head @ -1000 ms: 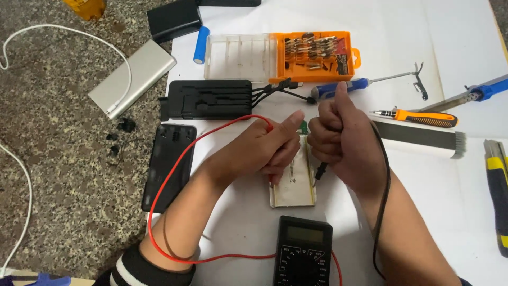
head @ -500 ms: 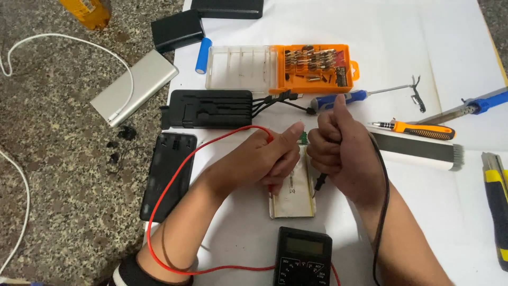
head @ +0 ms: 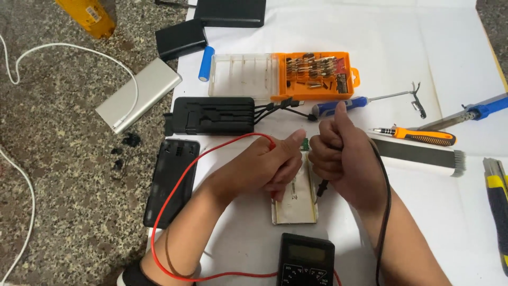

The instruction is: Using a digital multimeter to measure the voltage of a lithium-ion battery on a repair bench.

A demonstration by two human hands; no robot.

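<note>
My left hand (head: pixel 270 164) is closed around a red multimeter probe, its tip pointing down at a flat silver battery pack (head: pixel 296 201) on the white sheet. The red lead (head: pixel 180 175) loops left and down to the black multimeter (head: pixel 306 260) at the bottom edge. In a fist with the thumb up, my right hand (head: pixel 341 156) grips the black probe, whose tip (head: pixel 319 188) sits by the pack's right edge. The black lead (head: pixel 386 201) runs along my right forearm. A small green circuit board (head: pixel 305 144) shows between my thumbs.
A black power bank shell (head: pixel 214 115) with short cables lies above my hands, a black cover (head: pixel 172 180) to the left. Behind are an orange bit case (head: pixel 315 74), blue cell (head: pixel 206 56), silver power bank (head: pixel 138 94), blue screwdriver (head: pixel 341 104), orange screwdriver (head: pixel 418 136), and a utility knife (head: pixel 497 206).
Both hands stay on the probes over the battery pack. The view has shifted slightly, so hands and objects sit a little lower in frame.
</note>
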